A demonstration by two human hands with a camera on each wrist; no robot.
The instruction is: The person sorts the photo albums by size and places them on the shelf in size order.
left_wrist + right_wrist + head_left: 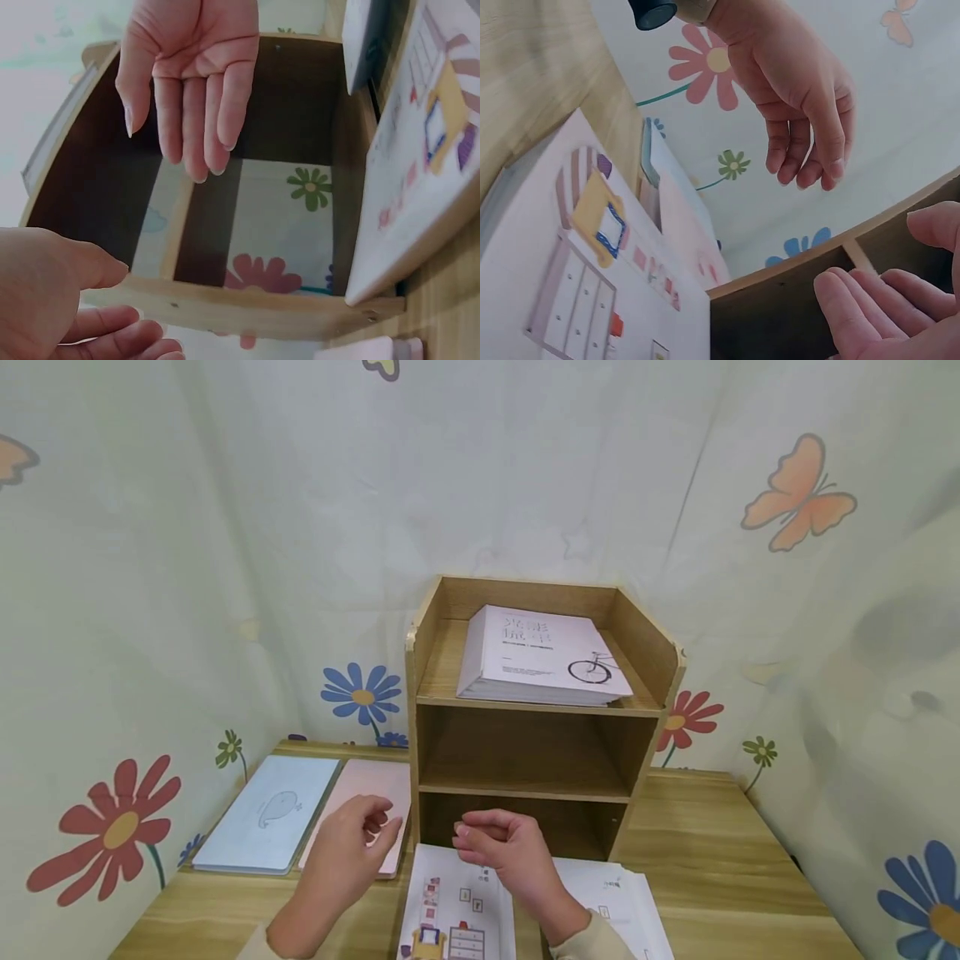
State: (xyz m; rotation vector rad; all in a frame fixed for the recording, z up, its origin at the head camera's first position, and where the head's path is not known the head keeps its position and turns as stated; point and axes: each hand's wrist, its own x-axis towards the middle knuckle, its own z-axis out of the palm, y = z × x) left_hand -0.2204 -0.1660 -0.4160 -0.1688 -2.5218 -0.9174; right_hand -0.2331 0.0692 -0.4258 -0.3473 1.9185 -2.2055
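Note:
My left hand (347,842) hovers over the pink notebook (386,777), its fingers loosely bent with nothing between them. The right hand (513,852) hangs in front of the wooden shelf's bottom compartment, above a white book with furniture drawings (457,910); its fingers are relaxed and hold nothing. In the left wrist view the right hand (202,82) shows an open palm. Both hands are apart from each other and from the books. Partly behind the right wrist lies another white book stack (622,902).
The wooden shelf (525,795) stands at the back of the table (720,860). On its top level lies a thick stack of white books with a bicycle cover (543,652). A blue notebook with a whale (262,814) lies at the left. A patterned curtain (525,468) hangs behind.

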